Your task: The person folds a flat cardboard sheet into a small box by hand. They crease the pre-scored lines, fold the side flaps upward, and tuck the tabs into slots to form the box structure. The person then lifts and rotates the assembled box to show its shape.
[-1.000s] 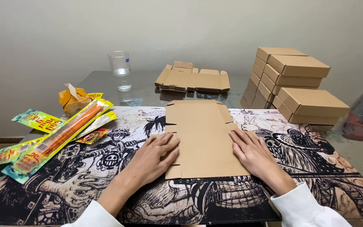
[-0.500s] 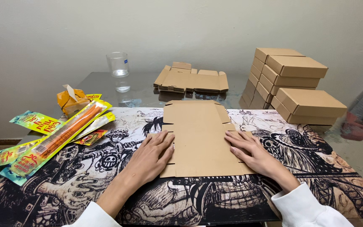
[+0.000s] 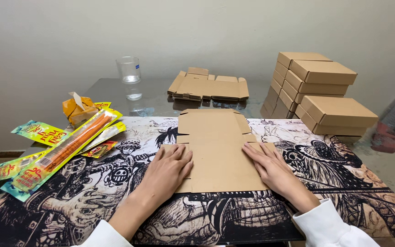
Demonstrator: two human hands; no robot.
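**Flat box blank pinned under both palms, centre of frame**

Flat cardboard blank (image 3: pixel 218 153) lies unfolded on the illustrated black-and-white mat (image 3: pixel 344 183), centre frame, long axis running away from the person. Left hand (image 3: pixel 168 167) lies flat on its left side flap, right hand (image 3: pixel 270 167) flat on the right flap. Fingers on both are extended and together, pressing down; nothing gripped or pinched.

Handling, my read: thin corrugated card, light, stiff across the panels, bends readily only at the scored creases. Edges and tabs would crush or tear if pinched hard. Best hold looks like the side flaps near the creases, palms spread.

Around it:
- stack of more flat blanks (image 3: pixel 209 87) upper centre, on the glass counter (image 3: pixel 110 93)
- assembled brown boxes (image 3: pixel 323 91) stacked upper right
- clear glass (image 3: pixel 129 71) upper left
- snack packets (image 3: pixel 56 146) in yellow and green wrappers, left edge, well apart from the hands
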